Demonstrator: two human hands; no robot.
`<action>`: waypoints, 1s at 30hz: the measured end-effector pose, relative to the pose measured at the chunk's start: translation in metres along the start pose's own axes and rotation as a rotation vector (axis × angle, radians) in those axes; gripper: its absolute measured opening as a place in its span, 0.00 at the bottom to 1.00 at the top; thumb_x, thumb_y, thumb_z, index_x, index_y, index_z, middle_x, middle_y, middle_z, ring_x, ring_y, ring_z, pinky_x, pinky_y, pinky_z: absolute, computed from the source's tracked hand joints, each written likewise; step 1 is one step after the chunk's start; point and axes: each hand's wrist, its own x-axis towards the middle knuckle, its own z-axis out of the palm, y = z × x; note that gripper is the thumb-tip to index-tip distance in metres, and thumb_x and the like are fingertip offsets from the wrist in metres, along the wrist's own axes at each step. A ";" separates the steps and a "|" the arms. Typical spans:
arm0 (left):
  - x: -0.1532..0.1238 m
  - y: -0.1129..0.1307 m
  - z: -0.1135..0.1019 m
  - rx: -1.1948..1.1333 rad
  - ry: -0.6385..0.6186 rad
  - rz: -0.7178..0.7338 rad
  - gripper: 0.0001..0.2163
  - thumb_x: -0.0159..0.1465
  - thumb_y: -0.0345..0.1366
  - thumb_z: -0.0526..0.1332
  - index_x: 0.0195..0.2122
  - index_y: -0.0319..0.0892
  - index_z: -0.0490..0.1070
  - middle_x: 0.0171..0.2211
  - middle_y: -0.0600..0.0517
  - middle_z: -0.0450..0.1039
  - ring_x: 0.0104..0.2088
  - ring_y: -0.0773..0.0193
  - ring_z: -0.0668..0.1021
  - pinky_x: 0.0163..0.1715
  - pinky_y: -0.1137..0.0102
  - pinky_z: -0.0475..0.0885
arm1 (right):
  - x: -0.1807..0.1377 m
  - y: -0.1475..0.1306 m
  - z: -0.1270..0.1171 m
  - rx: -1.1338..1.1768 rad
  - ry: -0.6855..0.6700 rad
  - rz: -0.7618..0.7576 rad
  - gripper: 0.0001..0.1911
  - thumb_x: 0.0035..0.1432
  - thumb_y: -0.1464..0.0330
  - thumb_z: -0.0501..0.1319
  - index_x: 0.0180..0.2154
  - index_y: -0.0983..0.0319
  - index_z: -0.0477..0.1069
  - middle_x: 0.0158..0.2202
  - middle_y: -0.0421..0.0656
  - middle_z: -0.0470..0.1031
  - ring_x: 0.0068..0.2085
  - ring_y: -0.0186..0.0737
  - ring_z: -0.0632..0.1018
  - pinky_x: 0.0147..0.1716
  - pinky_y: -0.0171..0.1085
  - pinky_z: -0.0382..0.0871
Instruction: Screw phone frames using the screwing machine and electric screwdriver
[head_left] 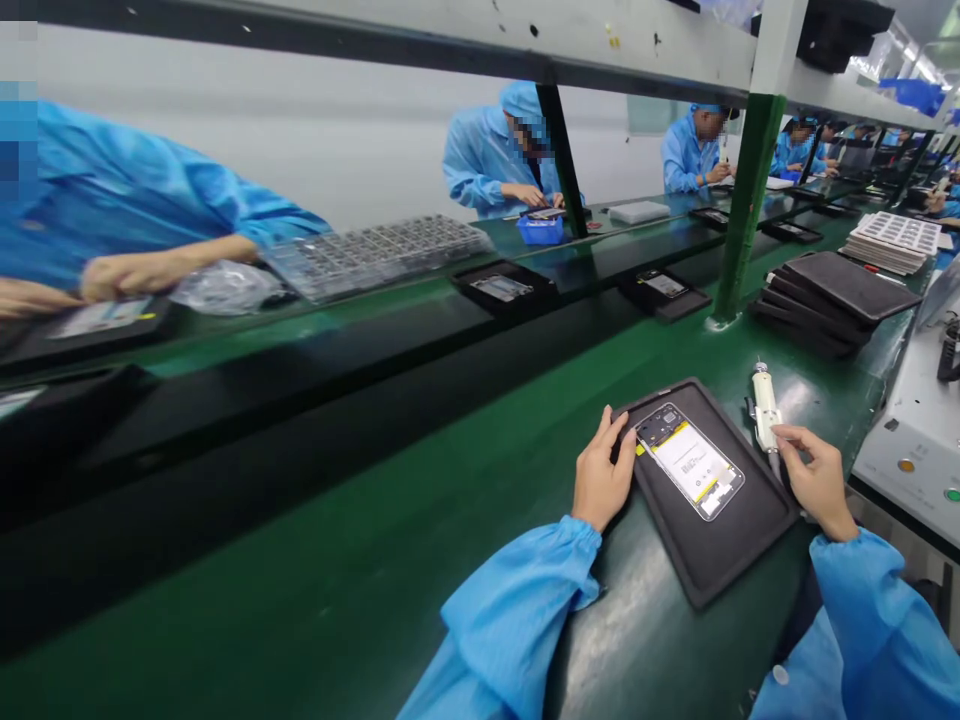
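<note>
A smartphone without its back cover lies in a shallow black tray, its white battery and dark upper board facing up. Along the tray's upper left edge, my left hand is closed on the rim, thumb close to the phone's side and a small yellow tab. Just right of the tray, a white electric screwdriver lies on the bench with its tip pointing away. The thumb and index finger of my right hand pinch its rear end near the cable.
Black trays holding phones sit along the dark conveyor strip. A green post rises beyond my tray. Stacked black trays and a grey control box stand at right. Several co-workers in blue sit opposite, near a clear parts tray.
</note>
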 end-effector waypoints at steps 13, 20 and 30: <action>-0.021 0.003 -0.003 0.127 -0.044 -0.200 0.31 0.63 0.53 0.54 0.62 0.37 0.59 0.62 0.36 0.61 0.64 0.49 0.61 0.65 0.48 0.50 | -0.003 0.001 0.003 0.083 -0.030 0.008 0.12 0.60 0.65 0.56 0.37 0.62 0.76 0.39 0.46 0.79 0.41 0.44 0.79 0.38 0.40 0.73; -0.037 0.009 -0.003 0.267 -0.176 -0.207 0.32 0.64 0.49 0.52 0.64 0.33 0.55 0.65 0.36 0.56 0.67 0.50 0.53 0.66 0.46 0.43 | -0.011 -0.008 0.006 0.007 -0.108 -0.082 0.15 0.61 0.58 0.59 0.39 0.61 0.76 0.45 0.51 0.77 0.48 0.49 0.77 0.48 0.48 0.71; -0.046 0.010 -0.002 -0.047 0.028 -0.120 0.27 0.63 0.42 0.54 0.63 0.43 0.58 0.65 0.44 0.58 0.67 0.54 0.55 0.66 0.50 0.49 | -0.021 -0.019 0.012 -0.190 -0.226 -0.277 0.16 0.64 0.63 0.52 0.47 0.62 0.73 0.47 0.50 0.77 0.48 0.52 0.78 0.61 0.64 0.52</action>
